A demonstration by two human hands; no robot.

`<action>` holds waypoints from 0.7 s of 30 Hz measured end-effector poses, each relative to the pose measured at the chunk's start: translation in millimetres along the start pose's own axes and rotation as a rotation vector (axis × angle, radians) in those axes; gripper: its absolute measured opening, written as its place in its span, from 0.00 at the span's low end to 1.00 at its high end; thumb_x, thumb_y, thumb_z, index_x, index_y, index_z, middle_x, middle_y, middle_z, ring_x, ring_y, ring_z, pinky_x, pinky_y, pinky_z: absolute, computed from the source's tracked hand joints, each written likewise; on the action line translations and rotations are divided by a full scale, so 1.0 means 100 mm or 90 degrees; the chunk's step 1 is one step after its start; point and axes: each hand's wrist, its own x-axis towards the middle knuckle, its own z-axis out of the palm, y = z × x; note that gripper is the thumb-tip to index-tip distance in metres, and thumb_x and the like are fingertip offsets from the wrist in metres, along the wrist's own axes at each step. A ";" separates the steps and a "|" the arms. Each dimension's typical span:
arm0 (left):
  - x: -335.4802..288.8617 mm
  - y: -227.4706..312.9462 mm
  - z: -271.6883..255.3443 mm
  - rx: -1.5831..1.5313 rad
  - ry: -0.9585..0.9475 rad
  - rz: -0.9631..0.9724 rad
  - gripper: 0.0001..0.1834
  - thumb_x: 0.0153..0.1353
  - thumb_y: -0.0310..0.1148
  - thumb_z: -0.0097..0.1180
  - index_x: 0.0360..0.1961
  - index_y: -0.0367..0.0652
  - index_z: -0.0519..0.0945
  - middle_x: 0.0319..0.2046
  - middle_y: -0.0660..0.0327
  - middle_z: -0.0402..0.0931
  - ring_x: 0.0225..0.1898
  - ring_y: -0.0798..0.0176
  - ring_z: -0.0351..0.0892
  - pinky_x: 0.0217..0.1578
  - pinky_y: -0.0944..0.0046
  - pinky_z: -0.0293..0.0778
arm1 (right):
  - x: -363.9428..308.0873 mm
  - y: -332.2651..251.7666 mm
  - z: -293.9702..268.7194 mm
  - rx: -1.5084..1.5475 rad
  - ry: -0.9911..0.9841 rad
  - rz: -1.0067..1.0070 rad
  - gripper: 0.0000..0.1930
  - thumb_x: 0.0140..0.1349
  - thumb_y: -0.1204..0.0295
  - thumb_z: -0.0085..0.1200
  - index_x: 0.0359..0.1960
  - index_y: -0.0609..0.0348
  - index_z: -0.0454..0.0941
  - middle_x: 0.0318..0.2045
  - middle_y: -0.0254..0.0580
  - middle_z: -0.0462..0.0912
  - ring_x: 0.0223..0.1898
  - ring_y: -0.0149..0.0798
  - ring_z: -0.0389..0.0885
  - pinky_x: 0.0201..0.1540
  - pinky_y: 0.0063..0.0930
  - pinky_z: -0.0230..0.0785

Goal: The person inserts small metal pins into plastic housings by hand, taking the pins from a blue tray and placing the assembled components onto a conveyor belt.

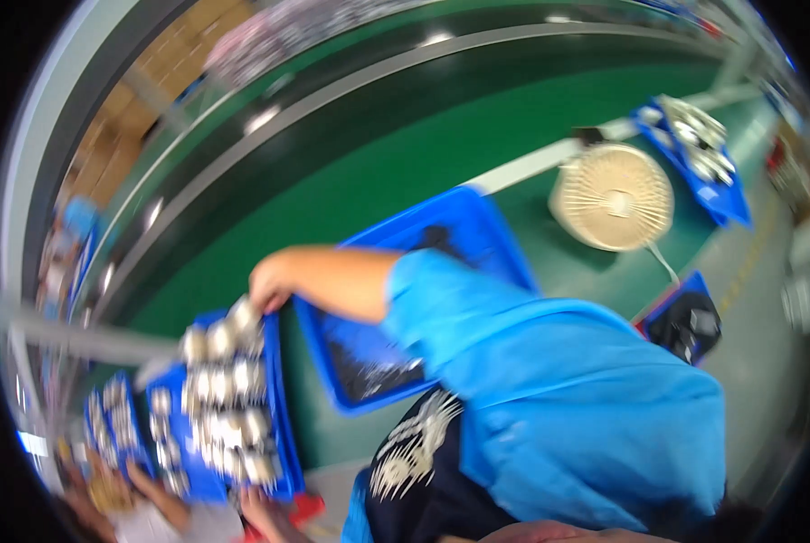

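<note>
My right hand, on a bare forearm out of a blue sleeve, reaches far left with its fingers curled down. They are closed on a silver-white cylindrical part at the top corner of a blue tray. Rows of similar cylindrical parts fill that tray; blur hides their detail. At the tray's lower edge is what appears to be my left hand, its fingers smeared and partly hidden. Beneath my right forearm lies a larger blue bin with dark pieces and clear plastic inside.
A cream round fan head stands on the green belt at right. Beyond it is a blue tray of white parts. A bin of black parts sits right. At lower left, a co-worker's arm is beside more filled trays.
</note>
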 end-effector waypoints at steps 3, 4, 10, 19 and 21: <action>-0.22 0.00 0.03 -0.006 0.037 0.088 0.12 0.59 0.25 0.46 0.44 0.35 0.76 0.34 0.61 0.77 0.31 0.68 0.76 0.32 0.69 0.72 | 0.25 -0.29 -0.08 -0.012 -0.139 0.120 0.01 0.52 0.75 0.53 0.27 0.55 0.76 0.24 0.50 0.78 0.26 0.51 0.77 0.28 0.42 0.69; -0.19 0.09 0.23 0.035 -0.002 0.094 0.13 0.60 0.24 0.46 0.45 0.31 0.75 0.38 0.56 0.79 0.37 0.63 0.79 0.41 0.66 0.73 | 0.06 -0.42 -0.17 -0.038 -0.146 0.213 0.02 0.50 0.77 0.52 0.25 0.55 0.76 0.22 0.51 0.76 0.23 0.51 0.75 0.26 0.41 0.68; -0.12 -0.03 0.46 0.063 0.132 0.199 0.19 0.63 0.21 0.44 0.55 0.29 0.65 0.38 0.55 0.78 0.35 0.68 0.78 0.38 0.70 0.74 | 0.13 -0.94 -0.37 0.641 0.181 0.886 0.05 0.54 0.81 0.57 0.27 0.56 0.79 0.19 0.28 0.72 0.20 0.22 0.69 0.20 0.15 0.67; 0.05 0.15 0.55 0.037 0.046 0.250 0.20 0.64 0.21 0.41 0.57 0.29 0.63 0.41 0.54 0.78 0.37 0.68 0.79 0.40 0.70 0.74 | 0.08 -1.12 -0.53 0.627 0.263 0.864 0.06 0.55 0.81 0.58 0.34 0.60 0.79 0.24 0.31 0.74 0.24 0.24 0.72 0.24 0.16 0.70; 0.11 0.17 0.60 0.020 0.029 0.256 0.20 0.64 0.21 0.41 0.57 0.29 0.63 0.41 0.53 0.78 0.37 0.68 0.79 0.41 0.70 0.74 | 0.05 -1.17 -0.56 0.603 0.279 0.865 0.06 0.55 0.80 0.57 0.35 0.60 0.79 0.24 0.31 0.74 0.24 0.24 0.72 0.24 0.16 0.69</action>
